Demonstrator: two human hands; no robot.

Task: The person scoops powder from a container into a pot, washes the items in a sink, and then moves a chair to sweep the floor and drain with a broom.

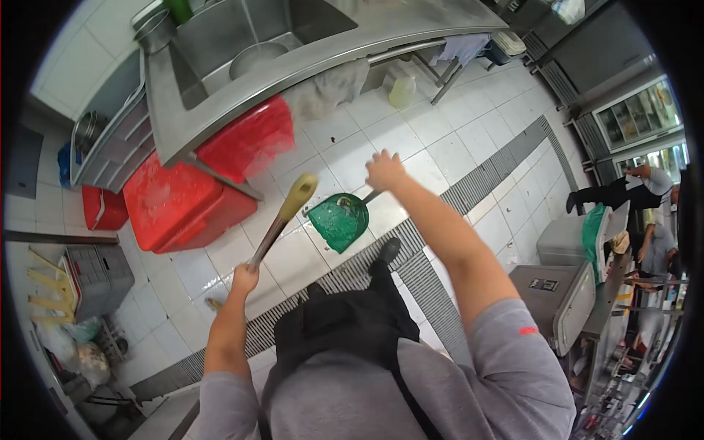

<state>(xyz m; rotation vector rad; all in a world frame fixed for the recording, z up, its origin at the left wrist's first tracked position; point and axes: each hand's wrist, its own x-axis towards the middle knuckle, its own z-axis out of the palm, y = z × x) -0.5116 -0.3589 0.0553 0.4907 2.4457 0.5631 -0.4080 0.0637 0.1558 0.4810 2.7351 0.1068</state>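
A long-handled tool [273, 236] is gripped in the left hand [246, 278], with the fingers wrapped around the shaft and its rounded yellow end pointed away from the body. Whether a head is fitted to the other end cannot be told. A green dustpan [339, 229] is held by its dark handle in the right hand [386, 171], which appears closed around the upper part, although the exact grip is partly hidden. The pan is placed over the white tiled floor [370, 123], between the two hands and just beyond the drain grate [440, 299]; whether it is touching the tiles cannot be made out. Small bits of debris are carried in it near the handle side.

If the pan is tipped by a turn of the right wrist, the loose bits could be spilled back onto the tiles or into the slots of the grate. The red bin [187, 209] or the edge of the steel table [315, 60] could be knocked by the yellow end if the shaft is swung wide. Footing could be lost by the dark shoe [390, 250] at the grate if the surface is slick. Above, water is being run into a round vessel [258, 60] in the sink [207, 71]; an overflow could be caused if the drain is blocked while attention is kept on the floor.
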